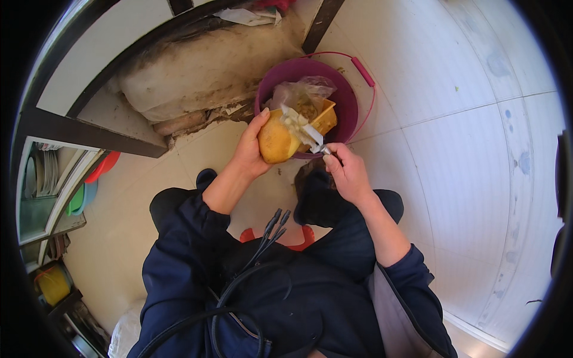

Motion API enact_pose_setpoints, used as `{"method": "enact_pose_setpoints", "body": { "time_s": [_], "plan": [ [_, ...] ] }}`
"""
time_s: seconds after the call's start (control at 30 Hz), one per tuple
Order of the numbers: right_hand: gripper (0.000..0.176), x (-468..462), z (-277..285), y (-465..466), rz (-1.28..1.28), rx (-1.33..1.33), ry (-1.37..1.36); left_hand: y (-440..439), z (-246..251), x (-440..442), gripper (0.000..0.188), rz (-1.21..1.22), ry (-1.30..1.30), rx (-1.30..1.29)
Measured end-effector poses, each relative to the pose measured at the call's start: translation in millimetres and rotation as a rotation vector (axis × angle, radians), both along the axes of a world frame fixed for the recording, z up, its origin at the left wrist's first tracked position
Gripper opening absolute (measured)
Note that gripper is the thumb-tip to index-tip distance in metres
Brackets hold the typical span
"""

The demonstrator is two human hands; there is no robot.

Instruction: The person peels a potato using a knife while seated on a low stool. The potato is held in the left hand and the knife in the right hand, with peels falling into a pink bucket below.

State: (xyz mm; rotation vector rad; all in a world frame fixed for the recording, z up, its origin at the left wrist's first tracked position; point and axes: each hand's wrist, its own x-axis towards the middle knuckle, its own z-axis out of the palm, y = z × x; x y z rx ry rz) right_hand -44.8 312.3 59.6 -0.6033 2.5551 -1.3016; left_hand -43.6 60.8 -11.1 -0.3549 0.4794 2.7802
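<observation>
My left hand grips a large yellow-brown tuber, probably a potato, above the near left rim of a purple bucket. A paler, peeled strip shows along the potato's right side. In my right hand is a peeler, held by its handle, with its metal head at that pale strip. Pale peel clings around the head and blurs its outline. Inside the bucket are a crumpled clear plastic bag and a yellow plastic container, partly covered by the potato and peeler.
The bucket's pink handle leans out to the right. Beyond the bucket lies a stained, wrapped bundle under a dark-framed shelf. Plates stand in a cabinet at left, beside colored basins. Black cables cross my lap.
</observation>
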Motion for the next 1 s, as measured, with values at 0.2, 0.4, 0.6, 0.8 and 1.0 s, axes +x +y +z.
{"method": "enact_pose_setpoints", "body": {
  "time_s": [0.2, 0.4, 0.6, 0.8, 1.0],
  "plan": [
    [0.028, 10.9, 9.3, -12.4, 0.163, 0.186, 0.427, -4.3, 5.3, -3.2, 0.063, -0.041, -0.081, 0.089],
    [0.030, 1.5, 10.2, -16.2, 0.231, 0.330, 0.509, -2.5, 8.6, -2.4, 0.065, -0.110, -0.232, 0.158],
    [0.029, -37.2, -13.0, -1.8, 0.115, 0.257, 0.476, -4.8, 12.1, -7.9, 0.066, -0.079, -0.242, -0.067],
    [0.031, -75.8, -13.5, 28.5, -0.137, 0.258, 0.159, -2.9, -1.3, -16.0, 0.067, -0.127, -0.259, -0.068],
    [0.027, -20.4, 12.3, -11.5, 0.126, 0.212, 0.231, -1.3, 7.8, -17.7, 0.068, -0.048, -0.441, -0.188]
  ]
}}
